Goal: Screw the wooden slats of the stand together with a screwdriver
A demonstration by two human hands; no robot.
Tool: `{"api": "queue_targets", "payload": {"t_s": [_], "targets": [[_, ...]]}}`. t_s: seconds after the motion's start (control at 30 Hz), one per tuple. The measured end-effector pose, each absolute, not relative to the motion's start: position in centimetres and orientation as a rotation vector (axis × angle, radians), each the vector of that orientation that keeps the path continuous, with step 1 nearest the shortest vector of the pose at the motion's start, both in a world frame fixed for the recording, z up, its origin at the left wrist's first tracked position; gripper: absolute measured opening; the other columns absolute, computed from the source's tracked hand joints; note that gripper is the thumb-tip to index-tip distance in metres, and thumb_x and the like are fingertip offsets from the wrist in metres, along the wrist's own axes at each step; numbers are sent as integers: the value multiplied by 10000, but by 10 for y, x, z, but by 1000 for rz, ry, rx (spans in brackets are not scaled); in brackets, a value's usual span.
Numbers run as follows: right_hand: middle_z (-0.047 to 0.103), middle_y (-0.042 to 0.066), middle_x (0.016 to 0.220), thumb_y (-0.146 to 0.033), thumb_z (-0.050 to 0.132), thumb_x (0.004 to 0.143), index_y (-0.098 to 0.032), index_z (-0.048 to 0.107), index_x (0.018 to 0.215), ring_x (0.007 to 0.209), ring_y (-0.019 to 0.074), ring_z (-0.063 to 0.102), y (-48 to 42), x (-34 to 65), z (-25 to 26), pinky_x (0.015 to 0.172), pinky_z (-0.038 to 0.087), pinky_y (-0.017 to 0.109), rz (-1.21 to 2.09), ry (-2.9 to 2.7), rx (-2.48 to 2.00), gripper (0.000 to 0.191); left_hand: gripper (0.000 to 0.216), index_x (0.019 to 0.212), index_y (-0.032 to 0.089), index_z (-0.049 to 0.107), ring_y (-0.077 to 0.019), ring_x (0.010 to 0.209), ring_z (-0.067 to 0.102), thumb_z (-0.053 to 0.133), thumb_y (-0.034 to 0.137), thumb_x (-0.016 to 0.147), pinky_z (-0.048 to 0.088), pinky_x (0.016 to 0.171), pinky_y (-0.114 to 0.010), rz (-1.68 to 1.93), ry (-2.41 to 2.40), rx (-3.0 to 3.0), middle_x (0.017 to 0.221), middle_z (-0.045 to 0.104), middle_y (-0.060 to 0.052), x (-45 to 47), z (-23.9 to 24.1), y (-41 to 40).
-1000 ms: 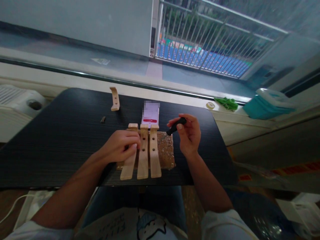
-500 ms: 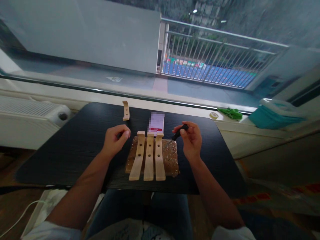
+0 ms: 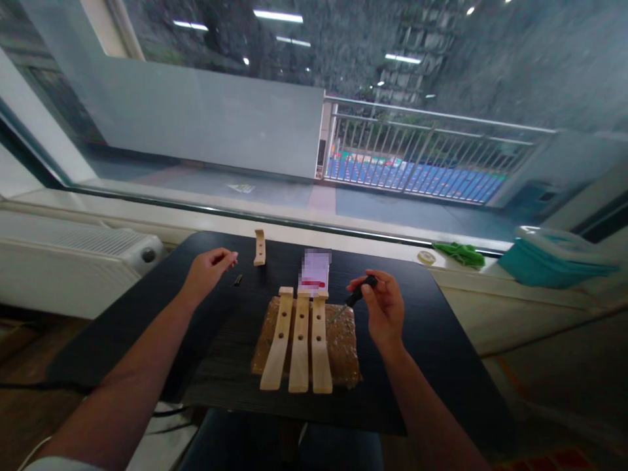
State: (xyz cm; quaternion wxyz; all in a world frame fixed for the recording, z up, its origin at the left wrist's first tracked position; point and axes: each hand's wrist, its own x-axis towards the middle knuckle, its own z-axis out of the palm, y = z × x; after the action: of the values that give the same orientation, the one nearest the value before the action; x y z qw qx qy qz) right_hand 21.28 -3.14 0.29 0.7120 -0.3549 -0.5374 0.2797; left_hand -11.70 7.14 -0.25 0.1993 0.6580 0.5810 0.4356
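Note:
My right hand (image 3: 388, 311) grips a screwdriver (image 3: 362, 292) by its black handle, its thin shaft slanting down-left over a brown board (image 3: 346, 350). Three pale wooden hooks (image 3: 299, 360) lie side by side across that board, each with two dark holes and a raised far end. At the left, my left hand (image 3: 210, 271) hovers above the table with thumb and fingertips pinched together; whatever is between them is too small to make out. Just right of it, a few small dark pieces, seemingly screws (image 3: 238, 280), lie on the table. A fourth wooden hook (image 3: 260, 248) rests near the far edge.
Behind the board lies a flat pale-purple object (image 3: 314, 265), partly blurred. The black table (image 3: 161, 327) meets a window sill holding a tape roll (image 3: 426, 258), a green cloth (image 3: 461, 254) and a teal bin (image 3: 552, 261). A white radiator (image 3: 73, 255) is on the left.
My left hand has moved away from the board, out to the left, uncovering the small dark pieces. My right hand still holds the screwdriver. The view has tilted upward.

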Motion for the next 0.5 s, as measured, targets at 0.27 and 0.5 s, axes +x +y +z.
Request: {"api": "queue_targets", "payload": {"t_s": [0.27, 0.5], "targets": [[729, -3, 775, -330, 680, 824, -231, 592, 999, 671, 140, 707, -27, 215, -2, 626, 594, 300, 659, -1152, -785, 219, 159, 849, 139, 654, -182, 815, 645, 681, 275, 771, 500, 796, -268, 1066, 1700, 1869, 847, 695, -34, -113, -18, 129], [729, -12, 777, -353, 675, 832, -237, 589, 1003, 675, 127, 705, -23, 217, -4, 644, 591, 290, 689, -1099, -769, 224, 345, 1244, 145, 565, -233, 1044, 620, 591, 326, 951, 549, 872, -437, 879, 1845, 1837, 1229, 592, -108, -106, -32, 175]]}}
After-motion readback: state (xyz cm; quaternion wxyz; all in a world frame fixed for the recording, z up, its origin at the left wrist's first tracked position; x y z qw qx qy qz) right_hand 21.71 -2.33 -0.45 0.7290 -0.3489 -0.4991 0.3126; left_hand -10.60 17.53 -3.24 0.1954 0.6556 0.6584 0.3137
